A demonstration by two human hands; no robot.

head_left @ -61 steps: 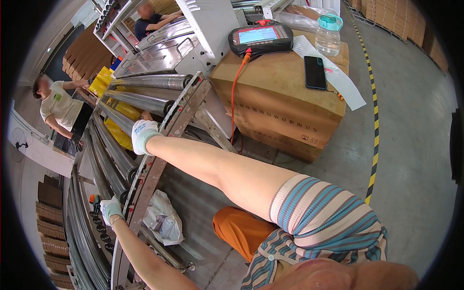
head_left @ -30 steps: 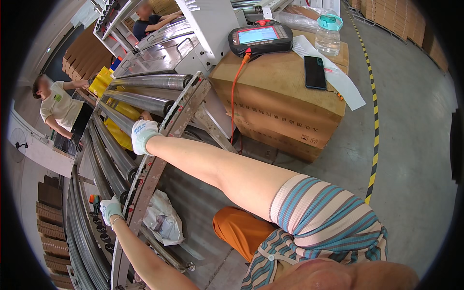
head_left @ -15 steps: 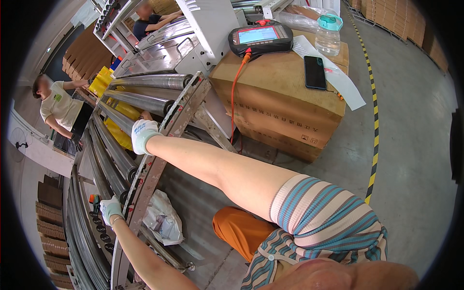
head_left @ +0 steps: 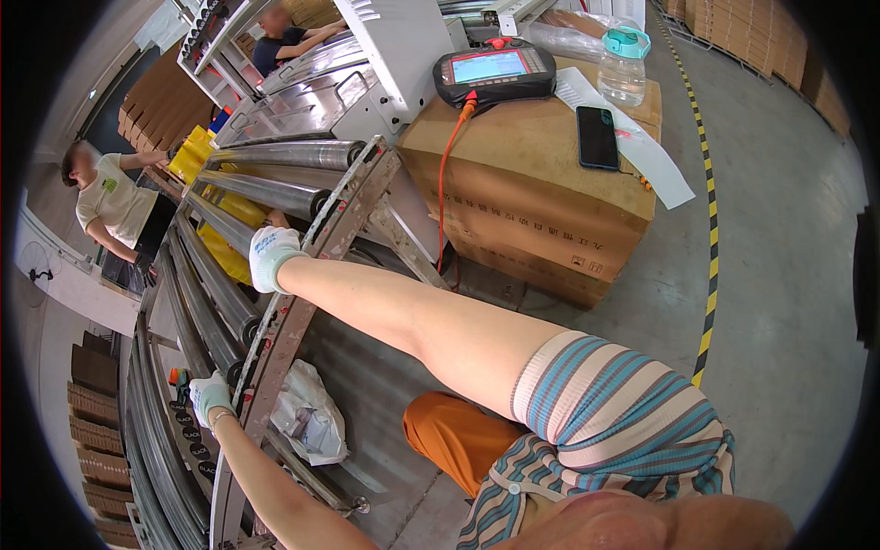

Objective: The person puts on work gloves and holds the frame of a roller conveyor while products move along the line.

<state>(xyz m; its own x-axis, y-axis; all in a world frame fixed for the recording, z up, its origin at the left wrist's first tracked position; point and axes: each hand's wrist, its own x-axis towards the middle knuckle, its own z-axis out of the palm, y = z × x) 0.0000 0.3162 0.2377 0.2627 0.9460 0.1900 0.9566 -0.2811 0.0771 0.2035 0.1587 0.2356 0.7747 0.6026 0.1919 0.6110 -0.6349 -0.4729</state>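
Head camera: a scuffed metal side rail (head_left: 275,353) lies right at the gloved fingers of the right hand (head_left: 275,259) and, lower down, the left hand (head_left: 211,396); whether they grasp it, I cannot tell. Rollers (head_left: 261,188) stretch beyond, and a cardboard box (head_left: 532,206) stands to the right.

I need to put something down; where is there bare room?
The carton top between orange cable and phone is bare, as is floor right of the striped tape. Crowded: around screen device, paper strip and bottle.
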